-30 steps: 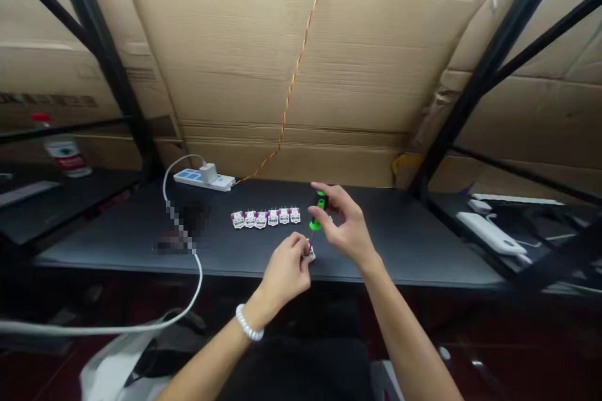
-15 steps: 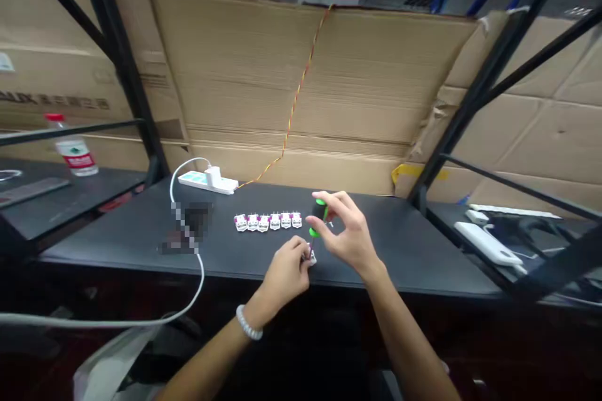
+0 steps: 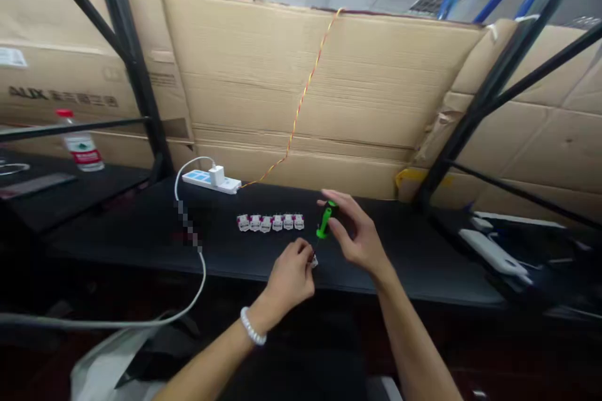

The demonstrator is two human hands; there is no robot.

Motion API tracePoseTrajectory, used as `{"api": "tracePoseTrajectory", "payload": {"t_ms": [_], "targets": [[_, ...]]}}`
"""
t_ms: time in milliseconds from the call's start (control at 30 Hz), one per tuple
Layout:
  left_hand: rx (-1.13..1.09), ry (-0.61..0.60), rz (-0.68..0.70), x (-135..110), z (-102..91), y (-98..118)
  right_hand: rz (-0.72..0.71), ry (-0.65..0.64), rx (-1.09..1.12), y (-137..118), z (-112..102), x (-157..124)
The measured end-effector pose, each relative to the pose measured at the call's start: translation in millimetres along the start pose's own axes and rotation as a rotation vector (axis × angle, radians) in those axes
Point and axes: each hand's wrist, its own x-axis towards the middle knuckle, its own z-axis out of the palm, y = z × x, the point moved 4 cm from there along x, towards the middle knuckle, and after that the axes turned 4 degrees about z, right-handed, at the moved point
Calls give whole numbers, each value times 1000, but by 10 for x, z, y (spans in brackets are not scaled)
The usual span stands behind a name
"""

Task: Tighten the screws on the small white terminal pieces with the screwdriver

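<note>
Near the table's front edge, my left hand pinches a small white part, mostly hidden behind its fingers. My right hand has its fingers curled around the black and green handle of a screwdriver. The screwdriver leans slightly, its thin shaft running down to the white part; the tip itself is hidden by my left fingers. Just beyond my hands lies a row of several small white and purple parts, apart from both hands.
A white power strip with a plug and white cable lies at the back left of the black table. Cardboard stands behind, with a twisted yellow-red wire over it. Black metal posts flank both sides; a bottle stands left.
The screwdriver handle has turned and tilts a little more to the right, and my right fingers have loosened and shifted around it. The whole view has moved slightly and become brighter.
</note>
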Motion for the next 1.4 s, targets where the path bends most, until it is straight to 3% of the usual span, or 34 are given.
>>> {"api": "tracePoseTrajectory", "payload": {"t_ms": [67, 233, 400, 567, 767, 933, 1000, 1167, 1333, 1400], "targets": [[14, -3, -1, -6, 1, 3, 2, -20, 11, -7, -9, 4], [21, -4, -5, -4, -3, 14, -60, 88, -165, -64, -51, 24], [12, 2, -9, 5, 5, 4, -45, -22, -31, -46, -10, -6], [11, 8, 0, 4, 6, 6, -138, 94, -191, -72, -5, 2], [10, 7, -11, 0, 9, 6, -67, -3, -62, 5, 35, 30], [19, 8, -2, 3, 9, 8, -103, 139, -211, -27, -20, 40], [29, 9, -3, 6, 4, 14, -70, 103, -209, -11, 2, 28], [25, 9, -11, 7, 8, 17, 34, -30, 38, 131, 47, -15], [17, 9, 3, 3, 13, -4, -64, 101, -168, 57, -27, 16], [17, 8, -1, 3, 11, -13, -77, 77, -174, -3, -26, 20]]}}
